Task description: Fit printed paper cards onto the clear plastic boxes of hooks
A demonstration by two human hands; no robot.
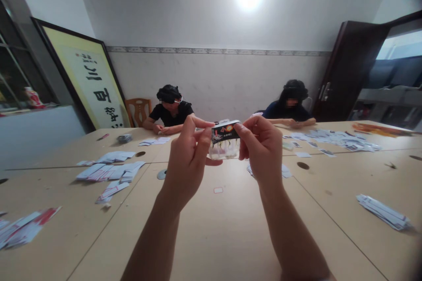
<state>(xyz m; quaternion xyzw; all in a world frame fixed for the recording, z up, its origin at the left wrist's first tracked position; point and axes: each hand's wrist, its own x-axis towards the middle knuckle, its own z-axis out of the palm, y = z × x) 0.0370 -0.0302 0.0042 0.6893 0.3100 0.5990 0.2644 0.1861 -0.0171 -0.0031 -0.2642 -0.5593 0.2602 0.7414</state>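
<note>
Between my two hands, raised above the table, is a small clear plastic package (225,150) with a black printed header label (225,134). Small slender items show dimly through the clear part; I cannot make out their kind. My left hand (191,153) pinches the package's left edge with thumb and fingers. On the opposite side my right hand (262,147) grips it, the thumb resting on the label's upper right corner. Below the hands, a small red-bordered white sticker (218,190) lies flat on the tabletop (227,237).
Stacks of white paper slips (110,172) lie on the left, with more scattered slips (343,139) at the far right. A bundle of slips (384,212) rests near the right edge. Two people (169,112) in black headgear sit across the table. A framed calligraphy panel (95,79) leans at the left.
</note>
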